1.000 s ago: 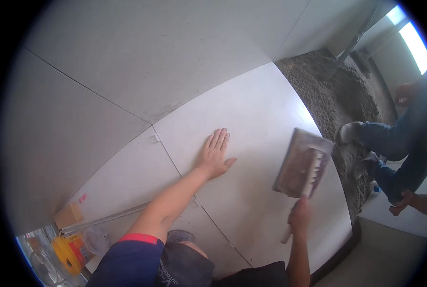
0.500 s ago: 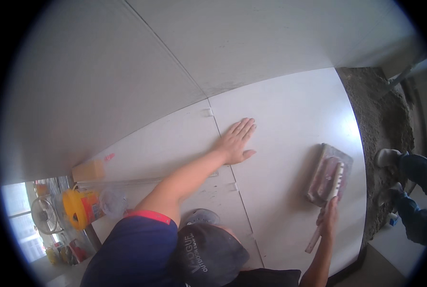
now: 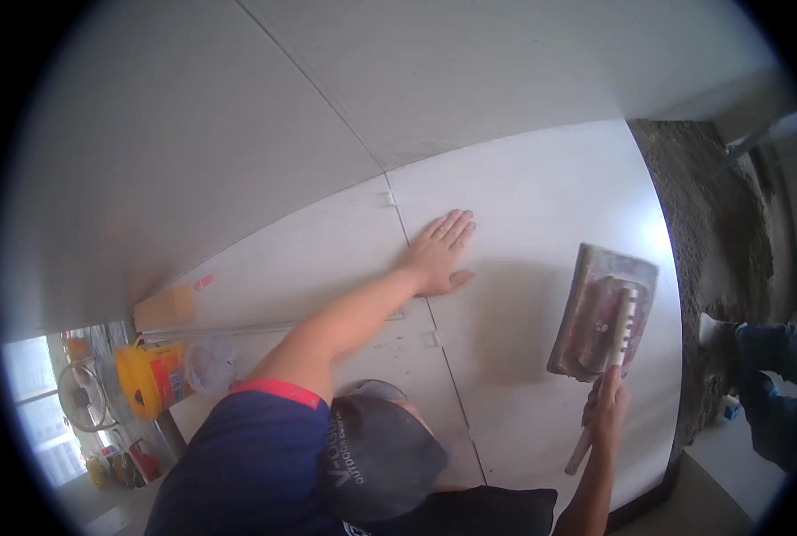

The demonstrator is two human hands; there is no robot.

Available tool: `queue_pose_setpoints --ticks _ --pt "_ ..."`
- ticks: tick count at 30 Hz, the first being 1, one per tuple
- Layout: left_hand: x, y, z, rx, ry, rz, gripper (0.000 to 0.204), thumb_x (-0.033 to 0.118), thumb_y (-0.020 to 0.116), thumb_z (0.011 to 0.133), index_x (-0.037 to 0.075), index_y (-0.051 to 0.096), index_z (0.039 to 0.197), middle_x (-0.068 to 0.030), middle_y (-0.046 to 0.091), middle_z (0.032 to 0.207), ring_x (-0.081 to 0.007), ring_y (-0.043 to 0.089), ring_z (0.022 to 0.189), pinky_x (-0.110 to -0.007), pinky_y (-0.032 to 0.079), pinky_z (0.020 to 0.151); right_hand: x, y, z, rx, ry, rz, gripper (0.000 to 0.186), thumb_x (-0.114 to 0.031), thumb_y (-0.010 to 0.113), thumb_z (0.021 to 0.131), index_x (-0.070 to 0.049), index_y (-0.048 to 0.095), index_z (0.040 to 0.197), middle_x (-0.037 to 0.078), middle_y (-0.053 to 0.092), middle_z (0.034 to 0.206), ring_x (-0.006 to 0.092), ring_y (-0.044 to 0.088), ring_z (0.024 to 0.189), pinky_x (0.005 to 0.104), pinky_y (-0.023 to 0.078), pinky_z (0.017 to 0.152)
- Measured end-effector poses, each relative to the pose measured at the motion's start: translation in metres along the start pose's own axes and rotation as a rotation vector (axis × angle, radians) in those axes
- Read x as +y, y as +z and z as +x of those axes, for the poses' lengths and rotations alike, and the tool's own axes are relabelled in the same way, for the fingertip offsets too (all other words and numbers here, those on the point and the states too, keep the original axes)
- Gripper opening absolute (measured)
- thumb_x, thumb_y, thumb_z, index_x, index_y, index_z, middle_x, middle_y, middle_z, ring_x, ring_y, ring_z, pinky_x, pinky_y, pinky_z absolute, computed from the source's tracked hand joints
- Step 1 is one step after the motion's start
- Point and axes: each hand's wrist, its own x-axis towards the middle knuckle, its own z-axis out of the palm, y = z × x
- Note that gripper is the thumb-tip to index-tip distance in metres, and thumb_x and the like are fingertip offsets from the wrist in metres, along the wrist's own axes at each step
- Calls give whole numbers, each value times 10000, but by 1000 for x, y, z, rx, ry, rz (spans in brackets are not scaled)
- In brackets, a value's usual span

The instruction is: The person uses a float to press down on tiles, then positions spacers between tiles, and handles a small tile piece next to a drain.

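Left hand [image 3: 440, 252] flat on tile [image 3: 524, 205]; right hand [image 3: 607, 406] grips trowel [image 3: 602, 313] (underside hidden).

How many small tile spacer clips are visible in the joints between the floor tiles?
3. One spacer clip sits at the joint's top end above the left hand; two more lie lower beside the forearm. Others may be hidden under the arm.

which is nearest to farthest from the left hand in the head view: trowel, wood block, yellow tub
From the left hand:
1. trowel, to its right, held by the right hand.
2. wood block, far left by the wall.
3. yellow tub, lower left, just past the block.
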Motion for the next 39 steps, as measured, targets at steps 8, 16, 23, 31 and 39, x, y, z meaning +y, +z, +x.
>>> queue_pose_setpoints --ticks 8,16,23,31,39 --pt "3 -15 9 -80 19 3 834 513 419 955 -46 141 1509 -184 76 1605 -305 31 1493 -401 48 1211 43 39 30 -32 22 -302 619 -530 332 1016 -21 525 722 42 437 506 180 485 406 345 413 393" --pt "75 5 68 -29 -160 6 882 521 422 947 -104 114 1488 -247 29 1591 -352 -27 1487 -445 5 1205 37 38 25 -21 71 -130 616 -570 392 990 -51 513 681 17 474 545 136 493 434 312 410 399" --pt "68 55 51 91 -21 -12 882 532 406 947 -116 137 1481 -268 49 1583 -369 13 1484 -448 34 1205 23 20 7 92 -130 108 504 -553 396 994 -101 491 790 -36 423 580 70 417 439 244 361 389" --pt "72 47 46 159 1 -6 889 526 422 934 -129 153 1472 -286 64 1574 -387 15 1480 -459 21 1203 37 41 83 211 -101 -136 585 -589 377 982 -65 497 751 4 437 552 120 456 422 298 393 381" --pt "49 22 41 81 -33 52 903 534 422 934 -126 132 1477 -282 40 1578 -390 1 1480 -464 15 1202 1 65 64 379 -402 -50 598 -524 312 1026 -79 465 658 -17 413 503 93 438 406 280 367 361"
